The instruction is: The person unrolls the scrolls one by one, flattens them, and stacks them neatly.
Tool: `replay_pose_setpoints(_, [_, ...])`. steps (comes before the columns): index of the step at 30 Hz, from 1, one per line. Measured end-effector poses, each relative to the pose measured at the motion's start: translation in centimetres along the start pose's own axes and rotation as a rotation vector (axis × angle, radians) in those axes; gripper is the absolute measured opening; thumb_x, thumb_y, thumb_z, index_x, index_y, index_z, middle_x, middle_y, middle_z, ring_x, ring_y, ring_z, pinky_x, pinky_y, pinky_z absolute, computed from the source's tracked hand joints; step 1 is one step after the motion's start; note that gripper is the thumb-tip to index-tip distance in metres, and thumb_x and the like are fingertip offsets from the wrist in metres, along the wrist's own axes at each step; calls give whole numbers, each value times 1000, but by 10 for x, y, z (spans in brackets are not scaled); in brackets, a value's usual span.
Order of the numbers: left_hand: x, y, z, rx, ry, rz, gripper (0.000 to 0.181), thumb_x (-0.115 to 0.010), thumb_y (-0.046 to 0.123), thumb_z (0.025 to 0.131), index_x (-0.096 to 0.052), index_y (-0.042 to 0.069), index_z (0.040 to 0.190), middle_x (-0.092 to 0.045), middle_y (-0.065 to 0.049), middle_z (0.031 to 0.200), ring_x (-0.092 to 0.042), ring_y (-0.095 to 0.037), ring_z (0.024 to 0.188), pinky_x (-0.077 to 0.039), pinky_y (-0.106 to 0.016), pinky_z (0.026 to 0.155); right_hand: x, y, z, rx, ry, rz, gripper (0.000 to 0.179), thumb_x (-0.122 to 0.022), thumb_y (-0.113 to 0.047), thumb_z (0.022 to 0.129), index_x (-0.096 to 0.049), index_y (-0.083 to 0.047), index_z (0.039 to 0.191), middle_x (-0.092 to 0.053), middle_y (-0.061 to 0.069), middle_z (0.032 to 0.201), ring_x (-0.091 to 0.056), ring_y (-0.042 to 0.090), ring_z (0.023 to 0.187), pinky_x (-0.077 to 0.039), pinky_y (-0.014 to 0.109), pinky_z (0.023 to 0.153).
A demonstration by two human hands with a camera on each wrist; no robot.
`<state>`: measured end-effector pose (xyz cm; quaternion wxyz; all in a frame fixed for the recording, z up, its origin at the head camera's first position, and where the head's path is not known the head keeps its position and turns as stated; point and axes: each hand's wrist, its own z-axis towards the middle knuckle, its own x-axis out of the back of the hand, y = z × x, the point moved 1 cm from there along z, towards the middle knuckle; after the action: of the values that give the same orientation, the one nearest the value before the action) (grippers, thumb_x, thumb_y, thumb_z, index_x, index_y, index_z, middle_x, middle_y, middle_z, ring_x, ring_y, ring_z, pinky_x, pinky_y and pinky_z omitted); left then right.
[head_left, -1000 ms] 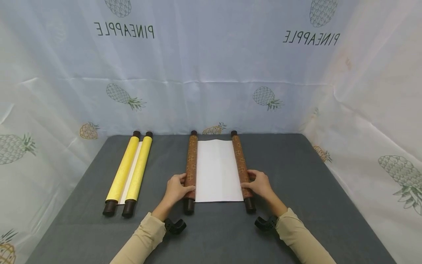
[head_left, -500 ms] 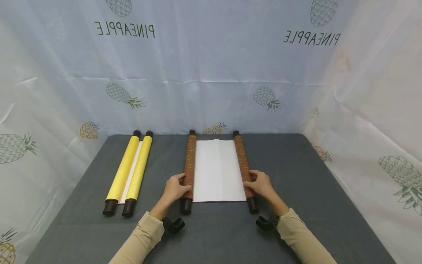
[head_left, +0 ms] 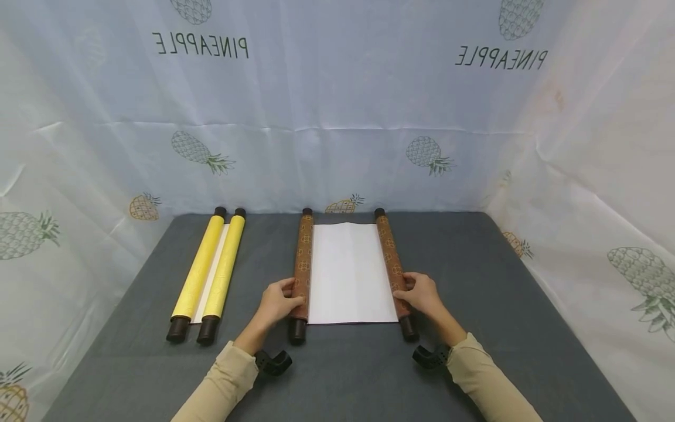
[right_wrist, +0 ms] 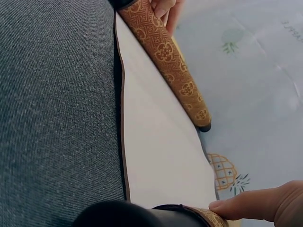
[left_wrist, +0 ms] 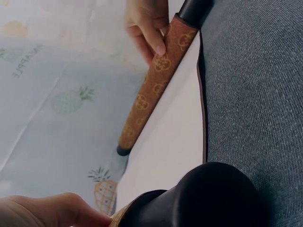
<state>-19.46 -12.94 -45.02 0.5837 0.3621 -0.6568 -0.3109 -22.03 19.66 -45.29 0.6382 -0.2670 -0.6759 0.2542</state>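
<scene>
A brown patterned scroll lies partly unrolled on the table, its blank white paper point(head_left: 349, 272) spread between a left roll point(head_left: 303, 264) and a right roll point(head_left: 390, 258). Both rolls have dark end knobs. My left hand point(head_left: 276, 302) grips the left roll near its close end, thumb on top and fingers at the outer side. On the right roll, my right hand point(head_left: 422, 296) holds the matching spot in the same way. The left wrist view shows the right hand's fingers point(left_wrist: 152, 38) against the patterned cover. Each hand's far fingertips are partly hidden behind its roll.
A yellow scroll point(head_left: 224, 264) with dark knobs lies to the left, a narrow strip of its paper showing between its two rolls. Grey cloth covers the table point(head_left: 348, 375). A white pineapple-print curtain point(head_left: 337, 170) encloses the back and sides.
The two brown rolls have moved apart, the left one slightly left and the right one to the right, with a hand on each. More white paper shows between them. The yellow scroll stays put.
</scene>
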Motion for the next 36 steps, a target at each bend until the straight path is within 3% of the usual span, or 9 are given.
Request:
replay_pose_setpoints(7, [2, 0, -2, -50, 28, -11, 63, -65, -1, 80, -44, -12, 138, -54, -35, 132, -60, -45, 116, -56, -45, 86, 5, 1, 0, 18, 30, -17, 55, -77, -10, 77, -57, 10, 124, -67, 30, 111, -65, 40, 100, -53, 47, 83])
replay_pose_setpoints(10, [2, 0, -2, -92, 46, 42, 59, -64, -1, 78, -49, -11, 134, -52, -33, 135, -61, -45, 114, -56, -45, 87, 6, 0, -1, 35, 23, -43, 54, -75, -10, 78, -57, 10, 125, -66, 30, 115, -63, 42, 103, -52, 49, 85])
replay_pose_setpoints(16, [4, -1, -4, -136, 56, 164, 54, -60, 4, 79, -54, -9, 131, -53, -29, 137, -52, -42, 127, -47, -51, 100, 7, -3, -4, 38, -17, -74, 54, -71, -11, 82, -54, 11, 128, -61, 32, 124, -60, 44, 113, -51, 50, 91])
replay_pose_setpoints(20, [5, -1, -4, -108, 46, 170, 55, -58, 6, 80, -51, -11, 132, -53, -31, 136, -57, -38, 118, -49, -49, 95, 7, -3, -4, 24, -23, -72, 55, -71, -13, 83, -53, 12, 129, -60, 32, 125, -58, 45, 115, -50, 51, 93])
replay_pose_setpoints(24, [8, -3, -3, -69, 30, 144, 56, -64, 10, 85, -49, -12, 134, -54, -33, 134, -57, -42, 120, -51, -50, 94, 7, -2, -4, 0, -34, -54, 58, -73, -14, 82, -53, 11, 130, -59, 32, 127, -58, 45, 116, -50, 51, 93])
replay_pose_setpoints(30, [12, -7, -2, -61, 20, 121, 62, -73, 12, 83, -48, -15, 133, -60, -33, 125, -63, -43, 111, -55, -46, 87, 8, 3, -2, -2, -30, -31, 59, -75, -12, 80, -53, 12, 129, -63, 32, 122, -61, 44, 111, -52, 49, 90])
replay_pose_setpoints(36, [17, -7, -2, -33, 28, 110, 64, -75, 11, 80, -48, -13, 133, -58, -33, 127, -60, -44, 115, -54, -47, 89, 11, 5, -1, -15, -10, -22, 56, -75, -11, 80, -55, 11, 128, -64, 30, 120, -62, 42, 110, -53, 47, 89])
